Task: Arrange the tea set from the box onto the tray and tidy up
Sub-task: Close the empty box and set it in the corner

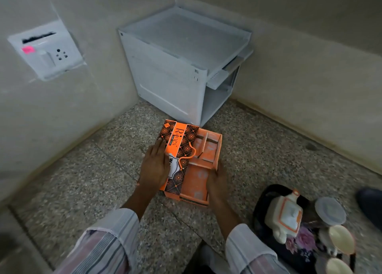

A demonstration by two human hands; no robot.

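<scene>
Your left hand [154,168] lies flat, palm down and fingers extended, on the patterned lid [177,147] of the orange box [194,182]; its grip is not closed around anything, only pressing on the lid's surface. The lid covers the left part of the box and leaves the right part exposed.

Exposed interior: orange cardboard dividers [206,147] forming compartments; those visible hold nothing. An orange cord handle [187,157] loops from the lid's right edge.

Your right hand [216,182] is at the box's right wall, fingers laid along the rim near the front right corner. Motion blur here; you cannot tell whether its grip is closed on the wall or just resting against it.

The box sits on the speckled floor [103,160], directly in front of you.

The dark floral tray [262,203] is on the floor to the right of the box, near but apart from it. On the tray: a cream teapot [286,218] with orange trim, lying toward the tray's left side. At the tray's right edge: cream cups [341,239], one above another in the view, and a pale round lid-like piece [330,210] behind them. Exact contact between these pieces is too blurred to read.

Background: a white plastic drawer unit [175,71] stands in the corner behind the box. A wall socket plate [46,50] with a pink sticker is on the left wall.

Both your sleeves [107,247] are striped.
</scene>
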